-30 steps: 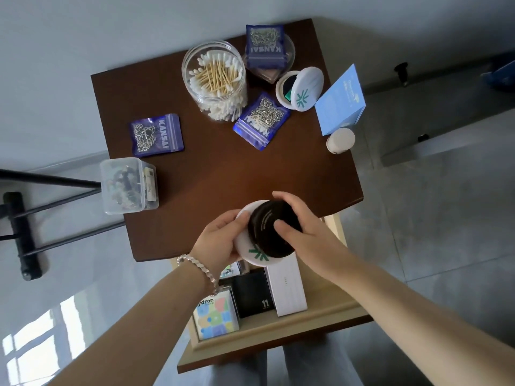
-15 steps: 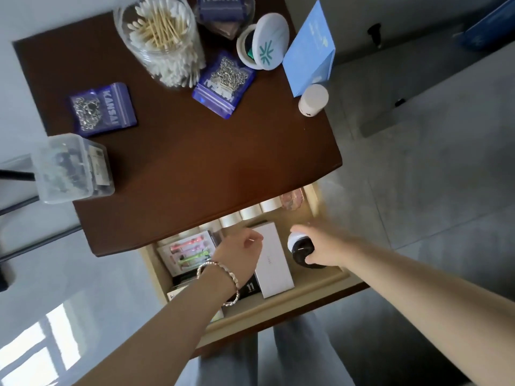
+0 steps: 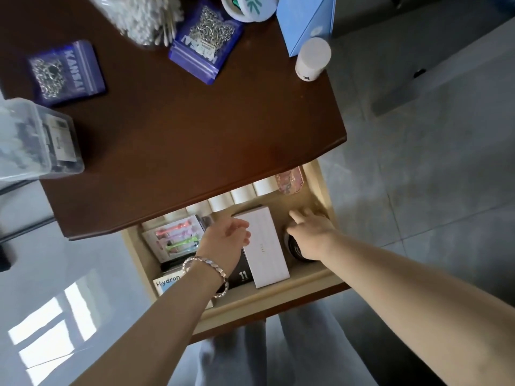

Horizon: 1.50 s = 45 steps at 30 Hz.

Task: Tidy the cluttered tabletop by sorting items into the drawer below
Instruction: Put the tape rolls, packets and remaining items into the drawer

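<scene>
Evidently filling a gap, the straight-fingered right hand [image 3: 312,235] presses a round black compact [image 3: 294,248] just right of the long white cardboard box [image 3: 264,246]; left hand [image 3: 225,238] relaxed, empty.

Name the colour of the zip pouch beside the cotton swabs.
The pouch is purple, white lettering; head view.

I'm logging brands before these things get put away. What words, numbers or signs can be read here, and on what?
"KANSAI": left purple zip bag
"KANSAI": right purple zip bag
"Hydron": colourful box in the drawer
"11": black box in the drawer
Green star-like sign, no words: round white case
Too small or blurred to read: print on the long white box, mark on the white bottle, label on the clear box.
</scene>
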Available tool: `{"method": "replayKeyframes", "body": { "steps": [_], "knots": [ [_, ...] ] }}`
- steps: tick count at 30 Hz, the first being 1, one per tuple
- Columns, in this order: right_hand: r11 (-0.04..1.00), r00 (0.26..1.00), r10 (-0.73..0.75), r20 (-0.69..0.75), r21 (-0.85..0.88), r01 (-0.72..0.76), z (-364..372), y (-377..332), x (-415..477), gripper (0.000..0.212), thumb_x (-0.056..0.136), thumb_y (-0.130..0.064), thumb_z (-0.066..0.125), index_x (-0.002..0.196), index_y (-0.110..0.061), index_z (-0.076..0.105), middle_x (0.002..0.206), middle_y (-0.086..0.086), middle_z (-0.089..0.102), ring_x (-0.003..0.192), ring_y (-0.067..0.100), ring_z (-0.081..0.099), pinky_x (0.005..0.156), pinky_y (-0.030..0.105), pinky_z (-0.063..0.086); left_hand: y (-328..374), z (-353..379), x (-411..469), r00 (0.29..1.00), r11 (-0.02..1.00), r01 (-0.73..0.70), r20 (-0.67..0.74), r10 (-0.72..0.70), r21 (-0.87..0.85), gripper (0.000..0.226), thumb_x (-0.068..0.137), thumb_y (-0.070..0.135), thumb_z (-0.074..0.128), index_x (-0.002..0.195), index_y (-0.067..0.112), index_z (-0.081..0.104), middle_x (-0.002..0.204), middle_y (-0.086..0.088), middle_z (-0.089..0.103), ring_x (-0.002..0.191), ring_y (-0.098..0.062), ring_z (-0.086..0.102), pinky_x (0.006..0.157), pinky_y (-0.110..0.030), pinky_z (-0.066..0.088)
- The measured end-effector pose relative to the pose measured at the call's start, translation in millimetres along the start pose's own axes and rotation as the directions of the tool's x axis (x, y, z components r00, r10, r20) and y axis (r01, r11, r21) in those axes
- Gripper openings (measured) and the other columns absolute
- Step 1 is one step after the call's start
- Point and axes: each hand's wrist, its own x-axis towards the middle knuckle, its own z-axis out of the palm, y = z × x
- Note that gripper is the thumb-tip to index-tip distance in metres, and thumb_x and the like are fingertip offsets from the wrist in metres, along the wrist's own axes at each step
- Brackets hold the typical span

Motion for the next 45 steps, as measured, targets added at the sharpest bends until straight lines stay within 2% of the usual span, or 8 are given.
{"method": "replayKeyframes", "body": {
  "steps": [5,12,18,21,31,34,41,45],
  "knots": [
    [0.979,0.996,-0.094,0.000,-0.183,0.093,1.1,5.0,-3.9,0.051,0.090,-0.008,0.046,0.137,-0.026,0.037,0.149,0.011,0.020,0.124,0.034,0.038,0.094,0.040,0.039,6.1,-6.0,-1.6,1.000,1.000,-0.019,-0.011,0.018,-0.010,0.029,0.093,0.006,0.043,0.076,0.024,0.058,0.078,0.002,0.065,0.078,-0.015,0.062,0.083,-0.033,0.048],
    [0.962,0.988,-0.153,0.012,-0.228,0.152,15.6,10.7,-16.9,0.047,0.092,-0.008,0.049,0.134,-0.030,0.043,0.156,0.016,-0.001,0.138,0.043,0.013,0.111,0.049,0.027,16.9,-13.0,5.6,0.999,0.999,-0.037,-0.025,0.036,-0.033,0.029,0.092,0.004,0.044,0.074,0.022,0.058,0.077,-0.002,0.065,0.077,-0.019,0.062,0.068,-0.029,0.045],
    [0.999,0.997,-0.019,0.078,0.047,0.015,2.8,-4.3,-26.7,0.070,0.091,-0.002,0.046,0.146,-0.035,0.018,0.155,0.013,0.008,0.139,0.036,0.021,0.112,0.045,0.027,26.6,-14.6,4.0,0.997,0.997,-0.077,0.018,0.076,0.028,0.028,0.090,0.006,0.043,0.075,0.023,0.058,0.078,0.001,0.066,0.080,-0.017,0.064,0.064,-0.028,0.046],
    [0.945,0.996,0.029,-0.089,0.328,0.002,-31.9,-9.5,-47.4,0.059,0.095,-0.007,0.040,0.146,-0.028,0.020,0.130,0.007,0.052,0.094,0.016,0.058,0.079,0.026,0.049,46.7,-29.8,-3.4,0.993,0.993,-0.118,0.018,0.118,0.008,0.028,0.090,0.005,0.044,0.077,0.024,0.059,0.081,0.001,0.068,0.079,-0.015,0.065,0.070,-0.028,0.049],
    [0.882,0.679,0.207,-0.704,0.435,0.181,-246.0,-18.1,-123.4,0.024,0.093,-0.016,0.045,0.109,-0.020,0.063,0.110,-0.003,0.064,0.101,0.014,0.058,0.087,0.033,0.048,149.2,-121.7,-33.6,0.940,0.941,-0.332,-0.107,0.324,-0.069,0.026,0.087,0.006,0.050,0.076,0.028,0.057,0.080,-0.004,0.068,0.080,-0.024,0.066,0.069,-0.035,0.051],
    [0.908,0.570,0.275,-0.774,0.405,0.111,-297.4,-10.9,-108.1,0.027,0.088,-0.009,0.051,0.113,-0.011,0.061,0.118,0.008,0.056,0.108,0.025,0.053,0.087,0.038,0.045,184.0,-139.9,-27.8,0.908,0.916,-0.401,-0.151,0.391,-0.036,0.026,0.087,0.008,0.046,0.077,0.030,0.055,0.083,-0.006,0.070,0.084,-0.028,0.067,0.071,-0.034,0.052],
    [0.934,0.776,0.356,-0.521,0.219,-0.281,-335.8,17.4,-21.9,0.084,0.084,-0.031,0.065,0.145,-0.010,0.011,0.144,0.026,0.020,0.130,0.038,0.030,0.101,0.038,0.036,217.4,-138.8,0.4,0.889,0.902,-0.427,-0.210,0.407,-0.062,0.028,0.089,0.010,0.044,0.077,0.033,0.054,0.093,-0.006,0.068,0.085,-0.026,0.067,0.071,-0.037,0.054],
    [0.855,0.722,0.505,-0.474,0.393,-0.340,-326.5,13.2,14.4,0.078,0.091,-0.018,0.056,0.147,-0.013,0.003,0.147,0.030,0.002,0.132,0.046,0.022,0.107,0.043,0.031,206.5,-133.9,11.0,0.913,0.922,-0.373,-0.221,0.344,-0.103,0.027,0.090,0.008,0.045,0.081,0.031,0.056,0.087,-0.001,0.069,0.083,-0.026,0.067,0.070,-0.036,0.054]
  ]
}}
